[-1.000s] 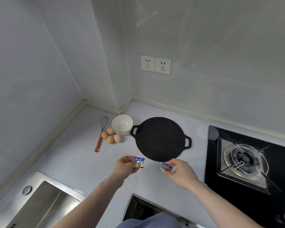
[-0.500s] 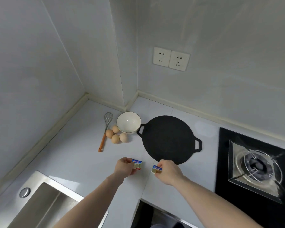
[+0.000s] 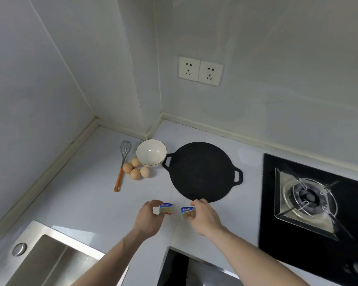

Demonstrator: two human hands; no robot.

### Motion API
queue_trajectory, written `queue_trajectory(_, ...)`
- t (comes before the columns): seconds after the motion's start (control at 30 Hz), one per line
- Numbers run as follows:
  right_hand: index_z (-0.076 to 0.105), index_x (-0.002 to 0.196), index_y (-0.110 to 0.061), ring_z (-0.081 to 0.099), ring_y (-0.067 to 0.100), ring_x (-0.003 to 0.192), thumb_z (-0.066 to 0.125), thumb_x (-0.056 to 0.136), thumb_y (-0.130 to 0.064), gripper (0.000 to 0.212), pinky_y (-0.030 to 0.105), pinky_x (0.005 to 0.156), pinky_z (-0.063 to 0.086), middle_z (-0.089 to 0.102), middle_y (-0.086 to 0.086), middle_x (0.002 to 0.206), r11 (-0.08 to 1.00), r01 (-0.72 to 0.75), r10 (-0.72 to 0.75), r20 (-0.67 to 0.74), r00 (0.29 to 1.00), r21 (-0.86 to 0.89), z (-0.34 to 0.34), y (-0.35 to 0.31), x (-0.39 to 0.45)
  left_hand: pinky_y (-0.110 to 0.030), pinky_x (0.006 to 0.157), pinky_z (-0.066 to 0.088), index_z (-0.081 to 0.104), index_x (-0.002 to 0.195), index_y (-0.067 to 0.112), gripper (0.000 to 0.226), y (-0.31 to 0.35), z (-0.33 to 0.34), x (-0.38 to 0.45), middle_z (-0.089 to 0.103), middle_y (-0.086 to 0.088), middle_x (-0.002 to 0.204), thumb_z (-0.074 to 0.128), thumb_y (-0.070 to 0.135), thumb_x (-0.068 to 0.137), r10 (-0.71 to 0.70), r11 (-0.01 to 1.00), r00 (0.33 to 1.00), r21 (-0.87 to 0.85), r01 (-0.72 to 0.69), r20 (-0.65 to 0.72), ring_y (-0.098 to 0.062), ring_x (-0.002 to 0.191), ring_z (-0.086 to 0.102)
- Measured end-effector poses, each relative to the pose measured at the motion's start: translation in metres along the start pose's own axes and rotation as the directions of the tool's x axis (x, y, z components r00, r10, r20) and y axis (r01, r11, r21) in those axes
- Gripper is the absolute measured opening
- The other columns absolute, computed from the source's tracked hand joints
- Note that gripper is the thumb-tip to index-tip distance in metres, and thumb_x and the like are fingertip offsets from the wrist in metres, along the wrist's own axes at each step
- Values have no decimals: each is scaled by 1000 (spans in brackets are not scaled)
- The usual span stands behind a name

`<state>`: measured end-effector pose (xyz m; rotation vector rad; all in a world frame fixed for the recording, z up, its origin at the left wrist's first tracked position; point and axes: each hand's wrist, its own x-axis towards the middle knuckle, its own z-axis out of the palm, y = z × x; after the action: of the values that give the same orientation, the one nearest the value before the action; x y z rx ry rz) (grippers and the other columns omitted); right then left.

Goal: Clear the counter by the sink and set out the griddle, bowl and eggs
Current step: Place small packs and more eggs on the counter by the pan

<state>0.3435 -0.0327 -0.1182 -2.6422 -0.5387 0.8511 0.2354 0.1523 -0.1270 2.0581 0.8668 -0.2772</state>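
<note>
A round black griddle (image 3: 202,171) with two loop handles lies flat on the white counter (image 3: 87,203). Left of it stands an empty white bowl (image 3: 151,152), with several brown eggs (image 3: 135,169) bunched at its front left. A whisk (image 3: 122,164) with an orange handle lies beside the eggs. My left hand (image 3: 150,218) pinches a small blue-and-yellow butter packet (image 3: 166,208) just in front of the griddle. My right hand (image 3: 204,216) pinches a second butter packet (image 3: 187,212) beside the first.
A steel sink (image 3: 50,263) occupies the bottom left corner. A black gas hob (image 3: 310,205) with a burner sits on the right. Two wall sockets (image 3: 201,71) are above the griddle. A dark opening (image 3: 180,269) shows under the counter's front edge.
Both hands have come closer together with their packets, now side by side in front of the griddle. The view has shifted so the counter items sit further right in the frame.
</note>
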Motion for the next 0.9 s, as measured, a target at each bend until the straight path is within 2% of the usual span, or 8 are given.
queue_trajectory(0.1, 50, 141, -26, 60, 15, 116, 64, 94, -33, 49, 27, 94, 49, 45, -7, 141, 994, 3, 1, -33, 999, 111, -17, 26, -28, -27, 85, 53, 67, 119, 32, 28, 24, 1, -22, 59, 7, 124, 64, 20, 93, 105, 994, 992, 34, -108, 71, -12, 91, 69)
queue_trajectory(0.17, 50, 141, -29, 59, 12, 114, 62, 93, -33, 50, 30, 98, 51, 43, -12, 143, 980, -33, 47, -66, 997, 196, -30, 55, -56, -20, 78, 52, 67, 119, 32, 29, 49, 9, -39, 56, 10, 123, 63, 18, 94, 189, 978, 975, 62, -197, 119, -8, 86, 68)
queue_trajectory(0.27, 51, 140, -30, 58, 7, 113, 63, 93, -33, 48, 25, 93, 52, 42, -16, 139, 940, -74, 128, -144, 981, 332, -52, 103, -108, -12, 62, 47, 67, 111, 33, 26, 91, 30, -62, 54, 14, 121, 63, 14, 94, 325, 941, 929, 37, -336, 176, 0, 79, 67)
queue_trajectory(0.33, 54, 136, -32, 58, 4, 110, 66, 93, -32, 45, 20, 89, 51, 45, -18, 136, 906, -79, 180, -209, 961, 415, -63, 131, -144, -13, 65, 49, 67, 109, 35, 26, 121, 45, -78, 53, 17, 121, 65, 14, 94, 421, 901, 882, 19, -434, 212, 3, 81, 66)
queue_trajectory(0.5, 59, 128, -38, 56, -1, 111, 71, 91, -33, 40, 12, 71, 51, 49, -23, 129, 811, -68, 341, -376, 861, 581, -79, 210, -255, -25, 82, 57, 66, 110, 40, 27, 202, 113, -141, 54, 21, 123, 65, 17, 95, 619, 759, 713, -17, -651, 331, 4, 92, 67)
queue_trajectory(0.67, 60, 125, -37, 59, 0, 107, 73, 88, -29, 40, 26, 91, 55, 50, -21, 129, 742, -37, 489, -503, 713, 669, -73, 282, -379, -26, 89, 55, 63, 117, 41, 30, 259, 196, -237, 51, 28, 125, 66, 21, 96, 729, 575, 466, -79, -814, 502, -1, 105, 63)
queue_trajectory(0.77, 61, 127, -36, 58, 0, 107, 73, 88, -31, 41, 18, 90, 50, 50, -22, 130, 715, -77, 587, -536, 607, 695, -64, 322, -463, -26, 90, 54, 63, 118, 43, 31, 286, 248, -303, 50, 32, 124, 66, 23, 95, 752, 465, 314, -130, -876, 580, 2, 106, 61)
queue_trajectory(0.9, 60, 126, -39, 58, -1, 109, 72, 86, -35, 42, 23, 90, 51, 51, -25, 126, 659, -121, 708, -558, 434, 742, -46, 360, -563, -23, 89, 52, 63, 116, 42, 30, 316, 306, -379, 52, 27, 124, 67, 22, 94, 747, 327, 126, -196, -924, 652, 3, 107, 59)
